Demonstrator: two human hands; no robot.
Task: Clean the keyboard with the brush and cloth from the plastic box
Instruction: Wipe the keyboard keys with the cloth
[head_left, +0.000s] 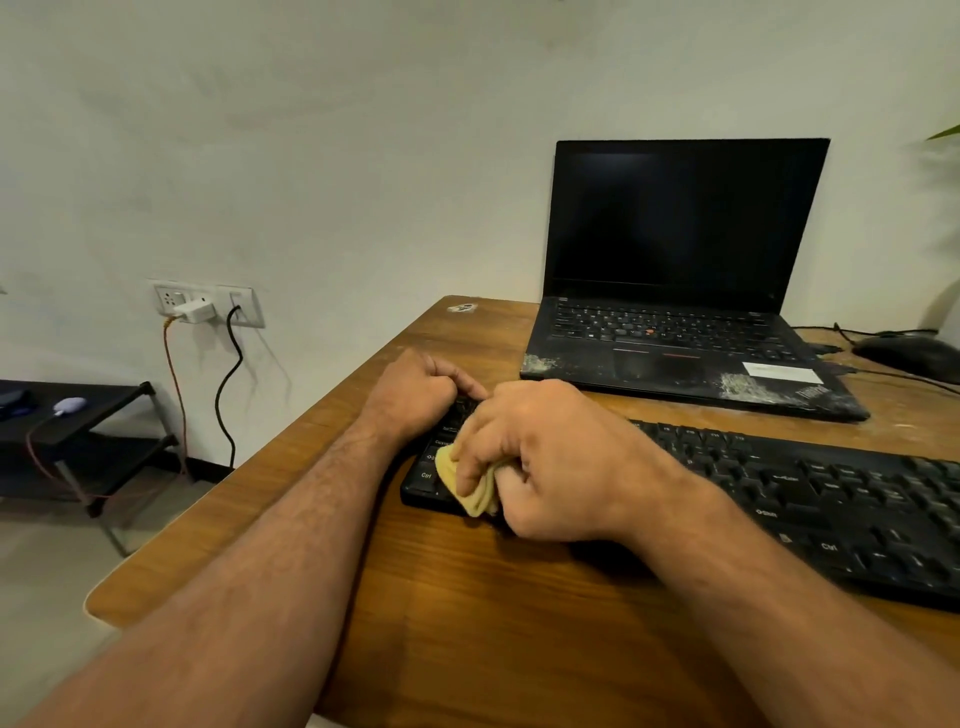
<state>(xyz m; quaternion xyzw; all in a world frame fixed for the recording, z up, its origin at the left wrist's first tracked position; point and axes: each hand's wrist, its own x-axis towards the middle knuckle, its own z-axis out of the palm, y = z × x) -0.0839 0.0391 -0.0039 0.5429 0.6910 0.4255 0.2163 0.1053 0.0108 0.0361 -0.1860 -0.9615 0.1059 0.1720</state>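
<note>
A black keyboard (810, 493) lies slanted across the wooden table (467, 597). My right hand (540, 457) grips a bunched yellow cloth (467, 483) and presses it onto the keyboard's left end. My left hand (415, 389) is curled at the keyboard's far left corner, its fingers on the edge there. Neither the brush nor the plastic box is in view.
An open black laptop (675, 291) with a dark screen stands behind the keyboard. A black mouse (914, 353) with its cable sits at the far right. Left of the table, a wall socket (208, 304) with a charger and a low black rack (78, 431).
</note>
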